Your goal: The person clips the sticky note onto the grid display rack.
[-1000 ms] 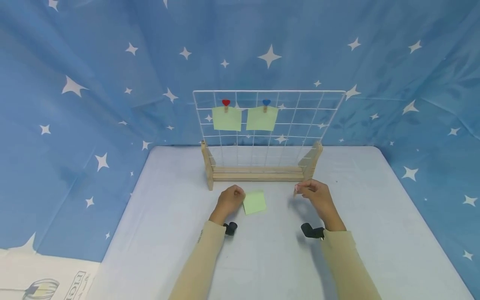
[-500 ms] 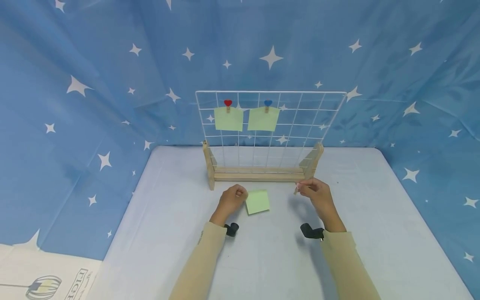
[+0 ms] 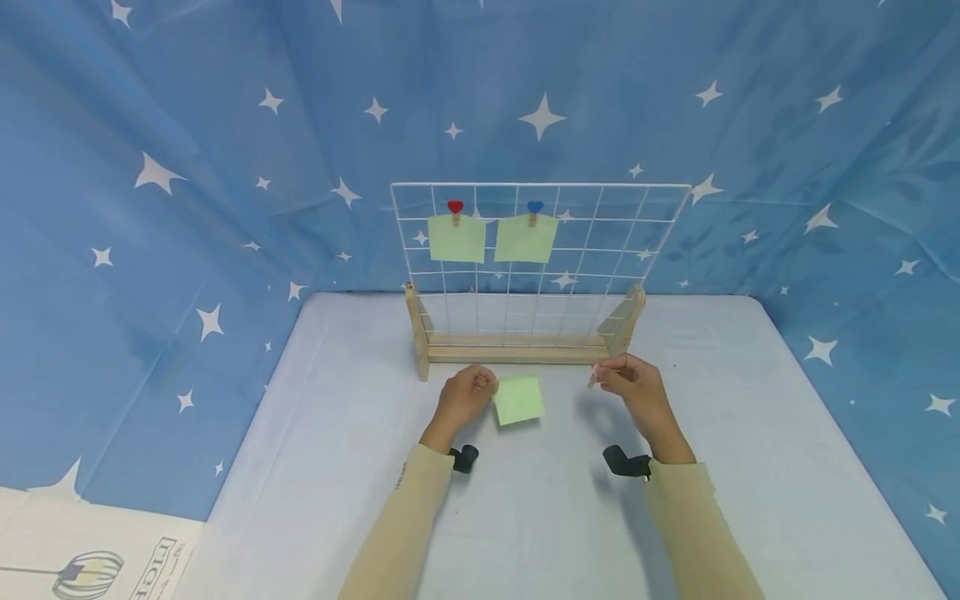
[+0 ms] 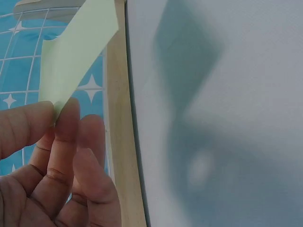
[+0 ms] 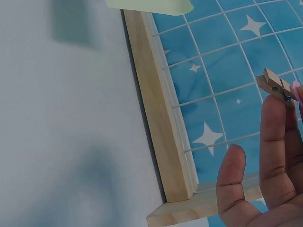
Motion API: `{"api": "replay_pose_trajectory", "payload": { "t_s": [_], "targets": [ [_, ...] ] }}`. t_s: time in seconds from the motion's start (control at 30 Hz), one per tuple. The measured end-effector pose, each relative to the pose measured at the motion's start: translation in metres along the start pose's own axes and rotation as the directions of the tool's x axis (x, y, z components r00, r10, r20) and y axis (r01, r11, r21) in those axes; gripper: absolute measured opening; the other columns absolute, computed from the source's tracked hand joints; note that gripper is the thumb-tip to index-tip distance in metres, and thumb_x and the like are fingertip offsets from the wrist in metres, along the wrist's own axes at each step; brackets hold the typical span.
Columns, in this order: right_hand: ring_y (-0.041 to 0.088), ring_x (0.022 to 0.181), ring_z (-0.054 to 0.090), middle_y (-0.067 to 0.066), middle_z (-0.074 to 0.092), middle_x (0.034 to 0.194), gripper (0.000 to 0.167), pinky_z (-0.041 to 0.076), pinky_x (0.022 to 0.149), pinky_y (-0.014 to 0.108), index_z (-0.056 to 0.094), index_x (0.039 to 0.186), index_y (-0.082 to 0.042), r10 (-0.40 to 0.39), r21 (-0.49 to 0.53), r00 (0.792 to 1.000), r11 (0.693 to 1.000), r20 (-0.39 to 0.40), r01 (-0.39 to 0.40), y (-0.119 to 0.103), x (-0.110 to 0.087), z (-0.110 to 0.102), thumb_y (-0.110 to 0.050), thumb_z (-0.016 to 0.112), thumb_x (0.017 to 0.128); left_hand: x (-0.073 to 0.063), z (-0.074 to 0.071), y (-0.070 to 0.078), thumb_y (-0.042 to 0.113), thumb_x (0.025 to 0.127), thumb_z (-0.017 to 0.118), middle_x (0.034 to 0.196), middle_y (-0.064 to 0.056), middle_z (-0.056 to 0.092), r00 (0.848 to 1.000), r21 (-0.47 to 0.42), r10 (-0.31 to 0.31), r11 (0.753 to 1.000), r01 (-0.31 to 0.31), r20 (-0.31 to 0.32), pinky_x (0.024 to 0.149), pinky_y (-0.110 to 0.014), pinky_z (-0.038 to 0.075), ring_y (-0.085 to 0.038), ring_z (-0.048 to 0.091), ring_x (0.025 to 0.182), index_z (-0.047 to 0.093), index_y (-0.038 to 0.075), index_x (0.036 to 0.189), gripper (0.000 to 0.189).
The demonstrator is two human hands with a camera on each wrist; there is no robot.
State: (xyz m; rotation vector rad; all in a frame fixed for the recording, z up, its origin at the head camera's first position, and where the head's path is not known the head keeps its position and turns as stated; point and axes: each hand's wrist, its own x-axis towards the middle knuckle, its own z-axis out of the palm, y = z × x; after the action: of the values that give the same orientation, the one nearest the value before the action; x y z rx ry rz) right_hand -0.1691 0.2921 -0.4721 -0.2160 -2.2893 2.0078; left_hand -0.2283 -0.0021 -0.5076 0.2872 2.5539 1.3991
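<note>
My left hand (image 3: 467, 395) pinches a light green sticky note (image 3: 519, 400) by its edge between thumb and fingertip. In the left wrist view the note (image 4: 75, 49) stands up from the fingertips, slightly curved, its shadow falling on the table. To the right, my right hand (image 3: 636, 395) pinches a small wooden clothespin (image 3: 592, 382). The right wrist view shows the clothespin (image 5: 273, 85) with its metal spring and a bit of pink at its end. Both hands are just in front of a white wire grid (image 3: 577, 258) on a wooden stand (image 3: 517, 354).
Two green notes hang on the grid: the left note (image 3: 456, 242) under a red heart clothespin (image 3: 455, 208), the right note (image 3: 525, 242) under a blue heart clothespin (image 3: 534, 208). A white cloth covers the table (image 3: 540, 517). Behind hangs a blue star-patterned curtain (image 3: 225, 208).
The green note in my left hand has shifted slightly right and up, with the left hand moving a little the same way. My right hand keeps the clothespin in nearly the same place.
</note>
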Motion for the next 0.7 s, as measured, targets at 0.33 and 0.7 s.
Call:
{"api": "replay_pose_trajectory", "payload": {
  "t_s": [0.33, 0.7],
  "targets": [
    [0.005, 0.093, 0.069, -0.011, 0.074, 0.098, 0.022, 0.058, 0.088, 0.018, 0.065, 0.112, 0.015, -0.050, 0.000, 0.998, 0.999, 0.034, 0.050, -0.006, 0.002, -0.005, -0.006, 0.070, 0.106, 0.002, -0.003, 0.010, 0.023, 0.108, 0.063, 0.109, -0.006, 0.074, 1.000, -0.005, 0.024, 1.000, -0.024, -0.014, 0.094, -0.046, 0.056, -0.025, 0.070, 0.103, 0.074, 0.009, 0.117, 0.020],
    [0.006, 0.103, 0.066, -0.011, 0.075, 0.107, 0.037, 0.050, 0.094, 0.022, 0.070, 0.123, 0.008, -0.014, -0.164, 0.999, 0.986, 0.046, 0.021, -0.025, 0.004, -0.020, -0.024, 0.074, 0.106, 0.007, -0.002, 0.020, 0.023, 0.108, 0.065, 0.107, -0.004, 0.075, 0.995, -0.073, 0.093, 0.993, -0.097, -0.047, 0.092, -0.042, 0.058, -0.023, 0.071, 0.101, 0.075, 0.010, 0.116, 0.018]
  ]
}}
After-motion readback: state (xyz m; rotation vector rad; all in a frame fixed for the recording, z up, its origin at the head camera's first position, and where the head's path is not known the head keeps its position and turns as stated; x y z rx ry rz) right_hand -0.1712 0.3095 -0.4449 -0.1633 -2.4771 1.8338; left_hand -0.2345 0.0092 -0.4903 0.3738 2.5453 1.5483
